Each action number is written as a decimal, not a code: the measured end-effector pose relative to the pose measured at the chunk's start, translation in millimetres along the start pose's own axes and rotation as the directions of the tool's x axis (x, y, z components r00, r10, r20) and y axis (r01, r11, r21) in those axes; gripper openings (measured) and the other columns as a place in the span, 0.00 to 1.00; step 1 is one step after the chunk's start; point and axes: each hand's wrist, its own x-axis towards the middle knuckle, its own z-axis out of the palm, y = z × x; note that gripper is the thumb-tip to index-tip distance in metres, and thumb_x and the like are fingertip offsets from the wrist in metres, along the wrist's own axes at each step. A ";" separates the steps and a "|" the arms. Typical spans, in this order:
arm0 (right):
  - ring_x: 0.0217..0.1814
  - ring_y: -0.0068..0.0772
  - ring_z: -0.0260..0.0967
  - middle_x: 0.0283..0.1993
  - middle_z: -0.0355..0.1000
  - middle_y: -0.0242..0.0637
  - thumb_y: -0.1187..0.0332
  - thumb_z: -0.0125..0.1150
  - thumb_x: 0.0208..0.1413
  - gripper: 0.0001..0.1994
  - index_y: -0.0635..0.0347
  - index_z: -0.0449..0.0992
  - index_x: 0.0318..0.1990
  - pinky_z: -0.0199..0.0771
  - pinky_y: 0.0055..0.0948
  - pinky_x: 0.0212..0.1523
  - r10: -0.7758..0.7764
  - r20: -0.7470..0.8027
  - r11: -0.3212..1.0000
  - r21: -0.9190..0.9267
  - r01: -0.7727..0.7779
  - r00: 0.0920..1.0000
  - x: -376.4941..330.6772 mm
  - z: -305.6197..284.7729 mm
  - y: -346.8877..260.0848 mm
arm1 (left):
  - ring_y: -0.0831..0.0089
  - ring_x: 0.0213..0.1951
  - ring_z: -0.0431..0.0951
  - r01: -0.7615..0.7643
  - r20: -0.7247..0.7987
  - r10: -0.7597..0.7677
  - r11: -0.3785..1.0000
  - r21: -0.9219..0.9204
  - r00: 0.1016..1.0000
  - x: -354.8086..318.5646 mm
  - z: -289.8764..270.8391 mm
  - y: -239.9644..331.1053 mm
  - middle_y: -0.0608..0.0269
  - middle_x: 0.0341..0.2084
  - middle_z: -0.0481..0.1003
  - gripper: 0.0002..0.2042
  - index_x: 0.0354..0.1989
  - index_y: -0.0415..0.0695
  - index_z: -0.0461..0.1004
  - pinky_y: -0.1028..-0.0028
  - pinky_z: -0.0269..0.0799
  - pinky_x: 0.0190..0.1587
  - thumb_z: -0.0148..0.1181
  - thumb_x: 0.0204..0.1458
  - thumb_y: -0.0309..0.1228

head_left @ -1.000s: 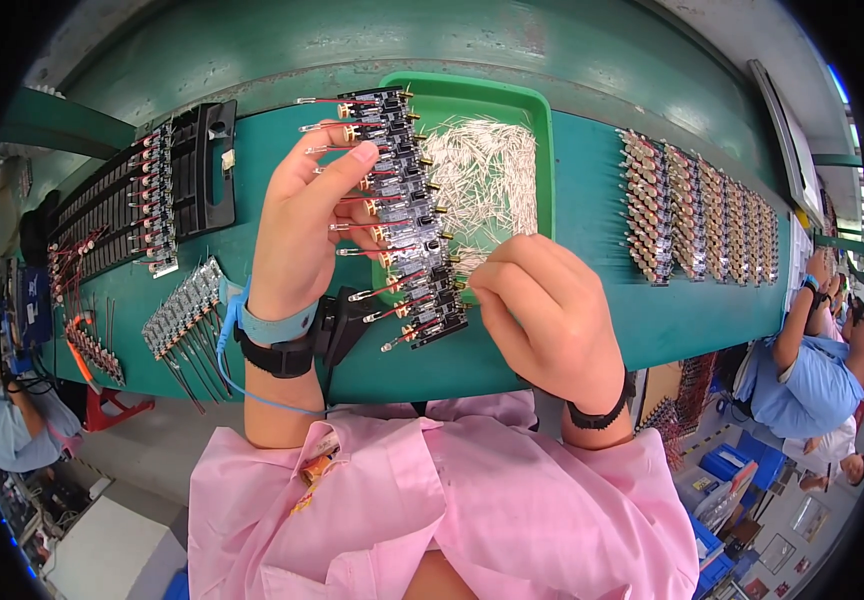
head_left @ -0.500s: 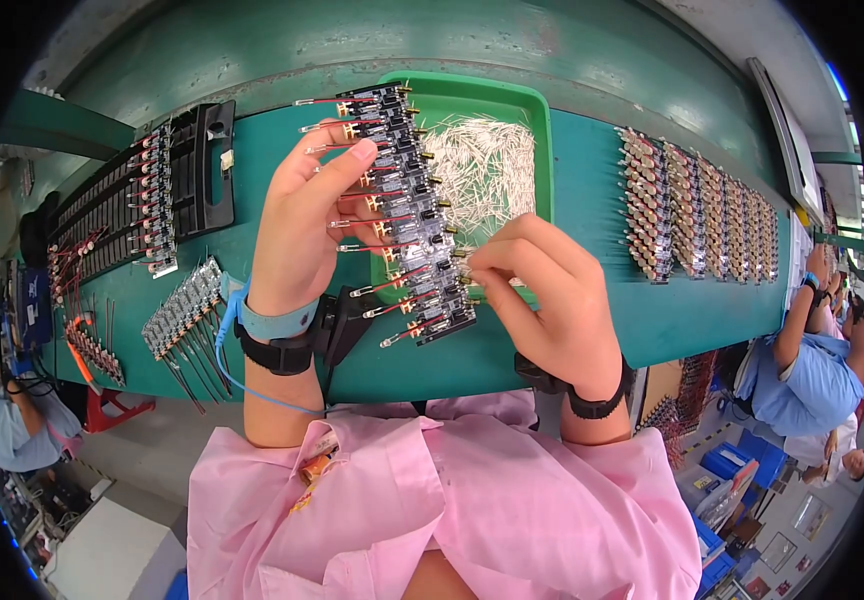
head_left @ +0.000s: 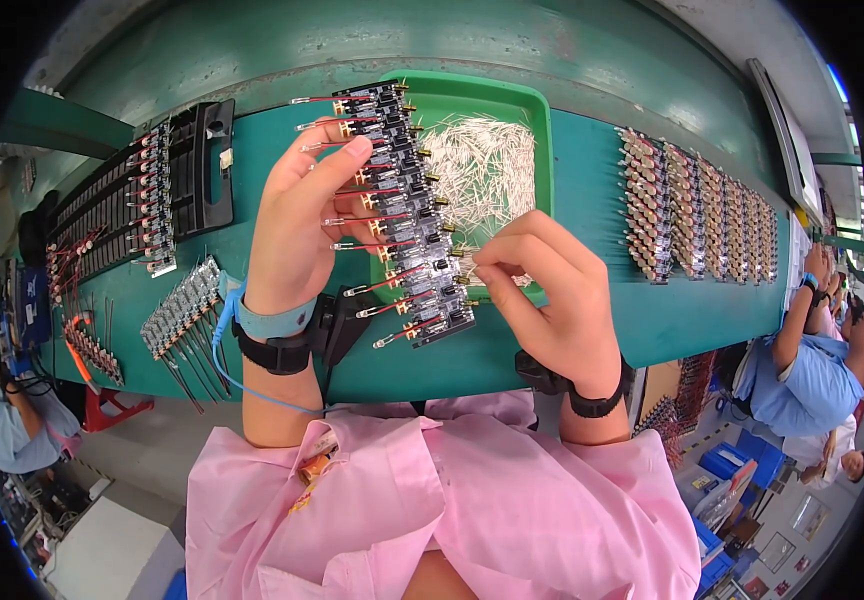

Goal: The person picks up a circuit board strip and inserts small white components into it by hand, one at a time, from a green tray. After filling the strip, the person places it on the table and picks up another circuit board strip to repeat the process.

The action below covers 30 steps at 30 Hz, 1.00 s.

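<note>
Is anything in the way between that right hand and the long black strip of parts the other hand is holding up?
Nothing visible. The right hand has its fingertips at the edge of the black strip, which the left hand holds above the green tray.

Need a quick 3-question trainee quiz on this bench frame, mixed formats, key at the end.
1. True or false: the left hand holds the long black component strip up off the bench.
2. Multiple choice: the small white parts lie in
A. a green tray
B. a blue bin
C. a cardboard box
3. Fill in: the right hand pinches at the strip's ____ end, the one nearer the person.

Key:
1. True; its fingers wrap the strip from the left side.
2. A
3. lower
</note>
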 end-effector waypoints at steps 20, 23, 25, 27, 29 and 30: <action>0.29 0.33 0.65 0.27 0.67 0.38 0.84 0.58 0.35 0.08 0.65 0.71 0.26 0.64 0.26 0.28 -0.057 -0.020 0.998 -0.006 0.057 0.998 -3.3 -4.6 -6.3 | 0.78 0.19 0.74 -0.004 -0.065 0.006 1.000 0.025 0.998 -0.2 1.1 1.0 0.65 0.23 0.73 0.09 0.38 0.45 0.64 0.80 0.67 0.16 0.52 0.51 0.34; 0.29 0.36 0.64 0.27 0.66 0.38 0.84 0.58 0.35 0.08 0.64 0.71 0.26 0.63 0.28 0.29 -0.095 -0.008 0.993 -0.069 0.094 0.995 -2.6 -2.7 -5.5 | 0.78 0.19 0.74 -0.007 -0.043 0.008 1.000 0.025 0.999 -0.6 0.4 1.2 0.65 0.23 0.73 0.09 0.39 0.45 0.64 0.80 0.67 0.16 0.52 0.51 0.34; 0.29 0.36 0.64 0.27 0.66 0.38 0.84 0.58 0.35 0.08 0.64 0.71 0.26 0.63 0.28 0.29 -0.098 -0.007 0.992 -0.077 0.097 0.995 -2.4 -2.9 -5.7 | 0.78 0.19 0.74 -0.010 -0.021 0.010 1.000 0.025 1.000 -0.5 -0.2 1.4 0.65 0.23 0.73 0.09 0.39 0.45 0.64 0.80 0.67 0.16 0.52 0.51 0.33; 0.29 0.36 0.64 0.27 0.66 0.38 0.84 0.58 0.35 0.08 0.64 0.70 0.26 0.63 0.28 0.29 -0.103 -0.006 0.991 -0.092 0.102 0.995 -2.2 -2.6 -5.8 | 0.78 0.19 0.74 -0.011 -0.011 0.011 1.000 0.025 1.000 -0.6 -0.6 1.5 0.65 0.23 0.73 0.09 0.39 0.45 0.64 0.80 0.67 0.16 0.52 0.51 0.33; 0.29 0.36 0.64 0.27 0.66 0.38 0.84 0.57 0.35 0.08 0.64 0.70 0.26 0.63 0.28 0.29 -0.103 -0.004 0.990 -0.094 0.102 0.995 -2.1 -2.4 -5.8 | 0.78 0.19 0.74 -0.011 -0.006 0.011 1.000 0.024 1.000 -0.9 -0.4 1.9 0.65 0.24 0.73 0.09 0.39 0.45 0.64 0.80 0.67 0.16 0.52 0.51 0.33; 0.29 0.36 0.64 0.26 0.66 0.38 0.84 0.57 0.35 0.08 0.65 0.70 0.26 0.62 0.28 0.29 -0.103 -0.002 0.990 -0.097 0.102 0.995 -2.1 -2.5 -5.8 | 0.78 0.19 0.74 -0.011 -0.004 0.011 1.000 0.024 1.000 -1.0 -0.2 2.1 0.65 0.24 0.73 0.09 0.39 0.45 0.64 0.80 0.67 0.16 0.52 0.51 0.33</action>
